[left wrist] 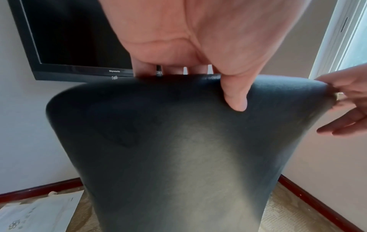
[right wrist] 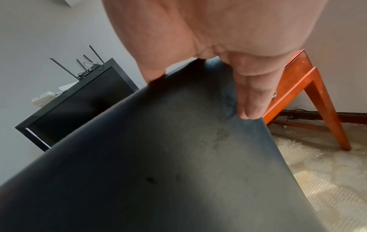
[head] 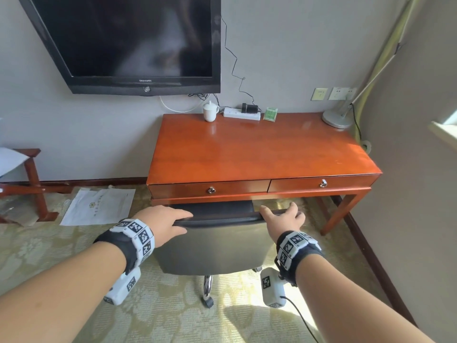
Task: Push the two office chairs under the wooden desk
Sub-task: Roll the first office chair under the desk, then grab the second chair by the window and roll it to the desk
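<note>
A wooden desk (head: 259,149) is standing on a patterned carpet (head: 173,315) against the wall, its two drawers facing the viewer. Along its back edge a white lidded cup (head: 210,111) is sitting beside a white power strip (head: 241,114) with a black adapter (head: 249,108) plugged in, and a small green packet (head: 270,114) is lying just right of it. A round lamp base (head: 336,119) is occupying the far right corner. On the carpet, a black office chair (head: 212,246) is standing at the desk's left drawer, and a white paper bag (head: 99,206) is lying flat to the left.

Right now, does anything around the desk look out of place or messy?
Yes: a white paper bag lies flat on the carpet left of the wooden desk, and a thin black cable dangles loosely down the wall beside the TV.
</note>
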Tool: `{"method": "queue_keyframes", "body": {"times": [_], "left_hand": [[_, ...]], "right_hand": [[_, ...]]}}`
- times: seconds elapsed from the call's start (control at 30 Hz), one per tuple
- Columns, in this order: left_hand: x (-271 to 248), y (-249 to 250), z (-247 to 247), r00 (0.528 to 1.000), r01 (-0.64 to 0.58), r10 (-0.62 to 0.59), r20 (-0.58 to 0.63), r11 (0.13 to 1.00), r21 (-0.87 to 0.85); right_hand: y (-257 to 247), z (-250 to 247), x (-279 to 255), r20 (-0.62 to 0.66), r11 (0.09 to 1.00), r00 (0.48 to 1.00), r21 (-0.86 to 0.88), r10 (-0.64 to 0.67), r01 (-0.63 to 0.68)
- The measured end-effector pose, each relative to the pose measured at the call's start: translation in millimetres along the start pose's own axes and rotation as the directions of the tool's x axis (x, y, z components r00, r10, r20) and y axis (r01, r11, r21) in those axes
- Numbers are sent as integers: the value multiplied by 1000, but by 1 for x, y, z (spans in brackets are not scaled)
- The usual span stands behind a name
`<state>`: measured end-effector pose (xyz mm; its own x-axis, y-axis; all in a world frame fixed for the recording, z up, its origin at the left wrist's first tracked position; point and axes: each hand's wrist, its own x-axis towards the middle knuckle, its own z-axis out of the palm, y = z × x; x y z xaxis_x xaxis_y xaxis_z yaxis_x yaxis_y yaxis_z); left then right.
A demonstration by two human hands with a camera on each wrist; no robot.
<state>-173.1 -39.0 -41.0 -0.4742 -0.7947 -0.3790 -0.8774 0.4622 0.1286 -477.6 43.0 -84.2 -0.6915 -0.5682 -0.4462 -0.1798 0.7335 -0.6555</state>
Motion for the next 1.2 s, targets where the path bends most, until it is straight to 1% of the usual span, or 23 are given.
{"method": "queue_keyframes", "body": {"times": [0.1, 0.17, 0.27, 0.3, 0.33, 0.43, 0.53, 0.63, 0.73, 0.83, 0.93, 1.0, 1.1, 1.2], "left_hand": [[2, -8, -6, 1000, -13, 14, 23, 1000, -13], [6, -15, -12, 998, -11, 13, 64, 999, -35], [8, -19, -28, 986, -35, 49, 157, 995, -88], [10, -17, -36, 983, -58, 72, 166, 994, -91], [13, -13, -45, 983, -84, 97, 158, 993, -88], [21, 10, -77, 977, -183, 189, 98, 981, -64], [30, 47, -105, 945, -321, 323, 51, 946, -50], [35, 93, -124, 887, -461, 462, 16, 886, -48], [30, 146, -133, 818, -575, 575, 2, 817, -48], [26, 204, -140, 742, -670, 670, -9, 740, -62], [21, 267, -144, 653, -757, 757, -16, 652, -35], [19, 309, -144, 598, -801, 801, -7, 598, -23], [17, 372, -134, 537, -843, 843, 11, 537, 1], [13, 433, -121, 483, -875, 874, 46, 482, 30]], "right_hand": [[-4, 6, -4, -18, 1000, 1000, -4, 20, -21], [-4, 4, -7, -8, 999, 999, -23, 34, -34], [3, -10, -13, 24, 999, 1000, -35, 6, -5], [5, -19, -16, 23, 1000, 1000, -31, -1, 2], [6, -31, -19, 5, 1000, 1000, -28, 0, 0], [11, -72, -31, -112, 999, 993, -22, 30, -32], [22, -122, -45, -241, 998, 968, 26, 66, -61], [37, -173, -66, -365, 992, 924, 86, 113, -88], [58, -226, -93, -467, 987, 871, 110, 155, -117], [89, -277, -118, -557, 982, 809, 126, 187, -139], [123, -322, -143, -623, 974, 748, 146, 228, -175], [148, -350, -156, -652, 965, 712, 161, 262, -208], [189, -387, -172, -646, 950, 698, 189, 310, -247], [231, -417, -177, -660, 933, 660, 265, 359, -243]]}}
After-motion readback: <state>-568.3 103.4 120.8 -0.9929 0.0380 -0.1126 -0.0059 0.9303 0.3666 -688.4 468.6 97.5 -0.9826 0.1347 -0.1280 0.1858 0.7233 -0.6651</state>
